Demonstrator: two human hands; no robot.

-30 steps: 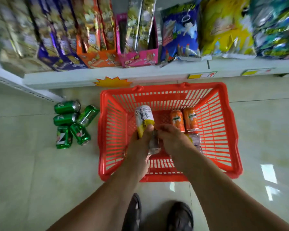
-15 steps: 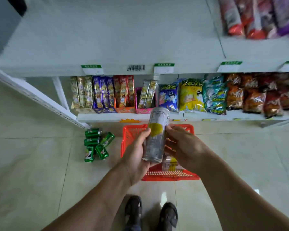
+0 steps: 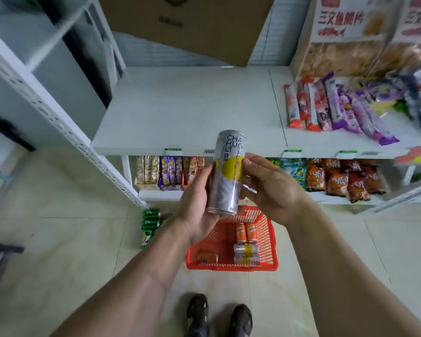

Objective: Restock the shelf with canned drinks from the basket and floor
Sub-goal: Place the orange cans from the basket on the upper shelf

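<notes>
Between both hands' grip (image 3: 226, 188), silver can (image 3: 227, 171).

- A tall can (image 3: 226, 173) is held upright between the left hand (image 3: 197, 203) on its left and the right hand (image 3: 270, 188) on its right, in front of the middle shelf (image 3: 187, 113).
- A cardboard box (image 3: 187, 23) is seen at the far edge of that shelf, and snack packets (image 3: 336, 105) are laid on its right part.
- On the lower shelf (image 3: 153, 194), boxed snacks (image 3: 165, 172) are set to the left and bagged chips (image 3: 343, 178) to the right.
- A basket (image 3: 267, 239) is placed on the floor (image 3: 58, 239) before the lower shelf, with cans (image 3: 246, 242) lying in it.
- Loose cans (image 3: 151, 222) are found on the floor just left of the basket.
- Two shoes (image 3: 219, 314) are seen near, below the basket.
</notes>
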